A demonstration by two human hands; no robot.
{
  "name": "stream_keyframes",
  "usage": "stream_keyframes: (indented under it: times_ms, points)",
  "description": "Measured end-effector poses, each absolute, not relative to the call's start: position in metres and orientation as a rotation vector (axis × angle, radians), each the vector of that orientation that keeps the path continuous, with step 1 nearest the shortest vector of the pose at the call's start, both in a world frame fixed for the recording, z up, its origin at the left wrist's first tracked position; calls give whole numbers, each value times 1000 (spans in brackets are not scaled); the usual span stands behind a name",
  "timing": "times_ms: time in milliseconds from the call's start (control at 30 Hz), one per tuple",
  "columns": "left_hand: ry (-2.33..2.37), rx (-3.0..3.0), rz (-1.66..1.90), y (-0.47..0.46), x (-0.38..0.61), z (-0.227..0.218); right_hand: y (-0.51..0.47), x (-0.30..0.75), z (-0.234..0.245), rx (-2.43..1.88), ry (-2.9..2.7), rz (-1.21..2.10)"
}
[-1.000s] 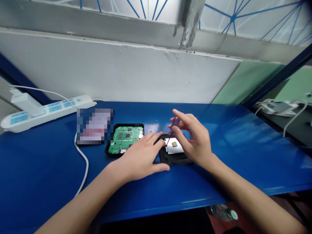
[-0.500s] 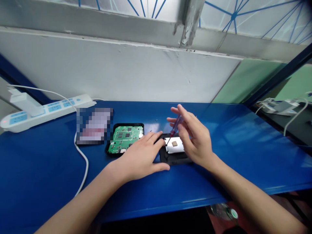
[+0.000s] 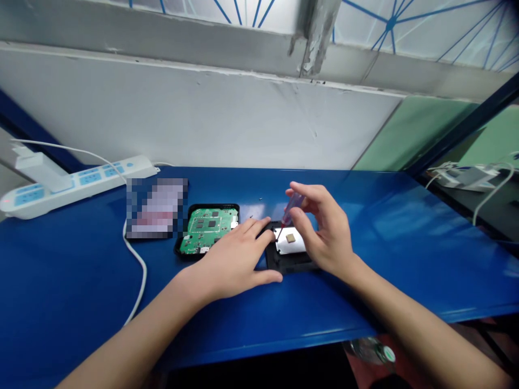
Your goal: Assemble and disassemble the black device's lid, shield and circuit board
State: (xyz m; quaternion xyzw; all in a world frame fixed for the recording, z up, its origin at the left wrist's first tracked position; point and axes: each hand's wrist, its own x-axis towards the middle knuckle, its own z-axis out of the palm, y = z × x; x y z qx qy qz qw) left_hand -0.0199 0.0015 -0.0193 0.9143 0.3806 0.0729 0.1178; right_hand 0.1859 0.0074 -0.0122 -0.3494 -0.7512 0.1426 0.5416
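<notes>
My right hand (image 3: 324, 232) pinches a small screwdriver (image 3: 290, 212) with a translucent purple-red handle, its tip down on the far left corner of a black case half (image 3: 287, 262) holding a silver plate with a small tan square. My left hand (image 3: 235, 259) lies flat on the blue table, fingers spread, pressing the left edge of that case half. Just left of it sits another black case half with a green circuit board (image 3: 208, 227).
A blurred rectangular object (image 3: 156, 208) lies left of the circuit board. A white power strip (image 3: 77, 183) with a plug and white cable (image 3: 138, 270) runs along the back left. Tiny screws dot the blue table (image 3: 385, 227). More white cables lie far right.
My right hand's fingers spread open around the screwdriver half a second ago and have closed on it again, as in turning it. My left hand has stayed in place.
</notes>
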Motion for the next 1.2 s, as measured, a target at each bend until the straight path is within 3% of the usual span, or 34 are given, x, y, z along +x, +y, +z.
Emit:
stream_keyframes:
  times_ms: [133,433,733,1200]
  points:
    - [1115,2658,182,1,-19,-16,5,184,-12,-819,-1818,387]
    - [1099,2660,238,2,-21,-21,10,186,-7,-857,-1829,162]
    - [1108,2676,211,1,-20,-19,4,185,-10,-810,-1853,359]
    - [1103,2666,223,2,-20,-21,9,187,-10,-859,-1774,236]
